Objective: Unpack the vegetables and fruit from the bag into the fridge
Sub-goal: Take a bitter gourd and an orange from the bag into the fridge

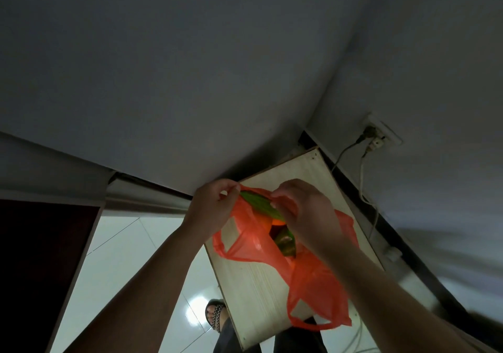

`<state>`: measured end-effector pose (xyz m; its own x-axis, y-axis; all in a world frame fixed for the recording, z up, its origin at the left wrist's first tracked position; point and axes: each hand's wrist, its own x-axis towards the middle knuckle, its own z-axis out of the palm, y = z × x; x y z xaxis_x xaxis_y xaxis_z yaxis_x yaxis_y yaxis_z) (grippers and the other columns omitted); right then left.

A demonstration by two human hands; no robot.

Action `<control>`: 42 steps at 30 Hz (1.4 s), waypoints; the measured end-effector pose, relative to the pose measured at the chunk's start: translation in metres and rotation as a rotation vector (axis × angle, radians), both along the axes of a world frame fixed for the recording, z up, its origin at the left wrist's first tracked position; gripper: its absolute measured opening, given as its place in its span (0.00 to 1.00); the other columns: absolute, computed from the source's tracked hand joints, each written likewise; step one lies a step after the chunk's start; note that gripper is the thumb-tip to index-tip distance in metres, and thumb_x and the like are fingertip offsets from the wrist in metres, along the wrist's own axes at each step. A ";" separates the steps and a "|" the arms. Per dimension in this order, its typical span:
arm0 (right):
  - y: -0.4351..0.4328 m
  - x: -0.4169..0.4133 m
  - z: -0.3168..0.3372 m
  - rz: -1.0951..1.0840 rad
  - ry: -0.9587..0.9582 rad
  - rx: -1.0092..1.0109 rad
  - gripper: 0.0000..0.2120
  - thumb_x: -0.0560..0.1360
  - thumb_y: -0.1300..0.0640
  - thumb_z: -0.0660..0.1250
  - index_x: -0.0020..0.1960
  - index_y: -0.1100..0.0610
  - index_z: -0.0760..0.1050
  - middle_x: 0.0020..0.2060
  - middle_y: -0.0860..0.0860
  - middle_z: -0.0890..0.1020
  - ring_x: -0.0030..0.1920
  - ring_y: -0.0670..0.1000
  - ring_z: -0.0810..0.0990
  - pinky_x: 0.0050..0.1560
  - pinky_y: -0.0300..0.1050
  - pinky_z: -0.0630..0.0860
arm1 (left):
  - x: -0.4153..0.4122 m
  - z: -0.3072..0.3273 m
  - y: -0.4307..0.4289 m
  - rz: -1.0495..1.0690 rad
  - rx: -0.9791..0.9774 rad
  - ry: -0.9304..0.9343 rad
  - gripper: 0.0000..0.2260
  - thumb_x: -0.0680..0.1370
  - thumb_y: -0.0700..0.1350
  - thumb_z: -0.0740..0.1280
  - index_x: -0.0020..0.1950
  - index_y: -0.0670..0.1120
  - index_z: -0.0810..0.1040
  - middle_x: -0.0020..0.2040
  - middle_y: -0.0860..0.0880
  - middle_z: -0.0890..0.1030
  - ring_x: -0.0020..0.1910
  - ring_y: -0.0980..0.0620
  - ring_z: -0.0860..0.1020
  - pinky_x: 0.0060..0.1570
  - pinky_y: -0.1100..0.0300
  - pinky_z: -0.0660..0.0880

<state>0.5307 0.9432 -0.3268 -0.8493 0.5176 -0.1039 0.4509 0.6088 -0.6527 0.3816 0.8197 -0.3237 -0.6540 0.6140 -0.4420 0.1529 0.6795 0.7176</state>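
An orange plastic bag (310,279) lies on a pale wooden board (258,292). A long green vegetable (258,204) sticks out of the bag's mouth, with an orange fruit (268,223) and a darker green item (285,242) beneath it. My left hand (215,205) pinches the bag's edge at the far end of the green vegetable. My right hand (304,216) grips the bag's other edge beside the vegetable, with the fingers curled over it. No fridge is clearly in view.
A grey wall fills the upper view. A wall socket (381,136) with cables (364,189) is at the right, behind the board. White floor tiles (130,265) and a sandalled foot (215,316) lie below. A dark panel (40,257) stands at the left.
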 end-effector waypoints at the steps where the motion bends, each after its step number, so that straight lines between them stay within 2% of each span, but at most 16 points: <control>1: -0.004 0.000 0.000 0.006 0.025 0.010 0.07 0.74 0.55 0.67 0.51 0.54 0.79 0.46 0.48 0.81 0.44 0.45 0.79 0.47 0.39 0.78 | 0.000 0.000 0.000 -0.008 0.000 -0.004 0.09 0.79 0.46 0.61 0.54 0.48 0.79 0.45 0.52 0.80 0.45 0.57 0.76 0.38 0.69 0.69; 4: -0.011 0.001 -0.004 0.022 0.006 0.040 0.08 0.74 0.57 0.66 0.53 0.54 0.79 0.47 0.50 0.82 0.46 0.47 0.80 0.48 0.41 0.78 | 0.000 0.000 -0.002 -0.033 0.000 -0.022 0.10 0.79 0.47 0.60 0.55 0.48 0.79 0.46 0.52 0.80 0.46 0.57 0.77 0.39 0.68 0.70; 9: 0.003 0.007 -0.017 0.032 -0.137 0.060 0.12 0.76 0.59 0.63 0.58 0.52 0.78 0.54 0.50 0.80 0.53 0.50 0.78 0.53 0.41 0.74 | -0.002 0.001 -0.007 -0.003 0.007 -0.077 0.09 0.79 0.47 0.61 0.53 0.50 0.80 0.46 0.52 0.81 0.46 0.57 0.78 0.38 0.68 0.70; 12: 0.016 0.007 -0.026 0.058 -0.187 0.104 0.14 0.77 0.60 0.63 0.60 0.50 0.77 0.56 0.49 0.79 0.56 0.51 0.76 0.54 0.41 0.71 | -0.004 0.002 -0.010 0.016 0.027 -0.147 0.08 0.79 0.45 0.61 0.50 0.52 0.80 0.43 0.54 0.81 0.44 0.58 0.78 0.38 0.67 0.71; 15: 0.022 0.002 -0.031 0.131 -0.264 0.107 0.16 0.78 0.59 0.61 0.63 0.49 0.75 0.61 0.49 0.77 0.61 0.51 0.74 0.58 0.43 0.70 | -0.005 0.000 -0.013 0.076 0.050 -0.216 0.08 0.78 0.44 0.63 0.45 0.55 0.79 0.42 0.53 0.81 0.43 0.54 0.79 0.39 0.63 0.73; 17: 0.022 0.001 -0.034 0.148 -0.288 0.092 0.16 0.79 0.58 0.59 0.65 0.49 0.73 0.63 0.49 0.75 0.62 0.50 0.72 0.60 0.41 0.67 | -0.006 -0.001 -0.015 0.103 0.055 -0.244 0.10 0.78 0.44 0.63 0.42 0.57 0.79 0.42 0.52 0.81 0.44 0.53 0.79 0.40 0.62 0.73; 20: 0.019 -0.001 -0.034 0.122 -0.254 0.024 0.15 0.79 0.56 0.58 0.65 0.50 0.73 0.64 0.48 0.74 0.62 0.48 0.71 0.56 0.34 0.63 | -0.008 -0.004 -0.017 0.123 0.070 -0.261 0.11 0.78 0.43 0.63 0.41 0.57 0.79 0.42 0.53 0.81 0.45 0.53 0.80 0.42 0.60 0.75; 22: 0.014 -0.001 -0.029 0.117 -0.221 -0.033 0.16 0.78 0.52 0.60 0.65 0.50 0.73 0.64 0.48 0.73 0.61 0.47 0.71 0.55 0.34 0.65 | -0.008 -0.006 -0.018 0.126 0.074 -0.261 0.11 0.78 0.43 0.63 0.42 0.58 0.79 0.43 0.53 0.81 0.45 0.53 0.79 0.43 0.59 0.75; 25: 0.003 -0.002 -0.023 0.147 -0.168 -0.083 0.22 0.75 0.42 0.61 0.65 0.49 0.72 0.63 0.47 0.72 0.61 0.47 0.72 0.56 0.39 0.70 | -0.008 -0.008 -0.018 0.109 0.061 -0.244 0.09 0.79 0.45 0.62 0.44 0.57 0.78 0.45 0.53 0.81 0.46 0.55 0.79 0.43 0.61 0.76; 28: -0.003 -0.006 -0.021 0.150 -0.195 -0.073 0.28 0.71 0.38 0.65 0.66 0.49 0.69 0.64 0.47 0.70 0.61 0.47 0.71 0.57 0.39 0.69 | -0.008 -0.010 -0.018 0.106 0.041 -0.242 0.07 0.79 0.47 0.62 0.50 0.54 0.79 0.47 0.52 0.81 0.47 0.56 0.78 0.44 0.61 0.76; 33: -0.008 -0.012 -0.025 0.126 -0.243 0.016 0.29 0.70 0.40 0.68 0.68 0.47 0.66 0.67 0.47 0.67 0.63 0.48 0.70 0.57 0.39 0.70 | -0.009 -0.008 -0.020 0.080 0.017 -0.231 0.08 0.79 0.50 0.60 0.54 0.53 0.78 0.47 0.54 0.80 0.47 0.59 0.78 0.40 0.65 0.73; 37: -0.009 -0.011 -0.024 0.100 -0.212 0.047 0.25 0.71 0.46 0.70 0.65 0.48 0.69 0.67 0.48 0.68 0.62 0.49 0.72 0.55 0.42 0.76 | -0.009 -0.007 -0.019 0.098 0.011 -0.221 0.09 0.79 0.49 0.60 0.53 0.52 0.79 0.46 0.52 0.81 0.47 0.55 0.79 0.48 0.58 0.77; 42: -0.008 -0.004 -0.019 0.115 -0.197 0.049 0.23 0.71 0.46 0.70 0.64 0.48 0.71 0.66 0.48 0.67 0.61 0.48 0.72 0.53 0.39 0.76 | -0.010 -0.011 -0.018 0.109 0.018 -0.235 0.10 0.79 0.48 0.61 0.51 0.49 0.81 0.45 0.50 0.83 0.47 0.52 0.80 0.50 0.54 0.77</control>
<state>0.5266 0.9349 -0.3454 -0.8689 0.4271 -0.2504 0.4923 0.6926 -0.5271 0.3720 0.8014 -0.3343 -0.5973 0.5544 -0.5796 -0.0932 0.6698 0.7367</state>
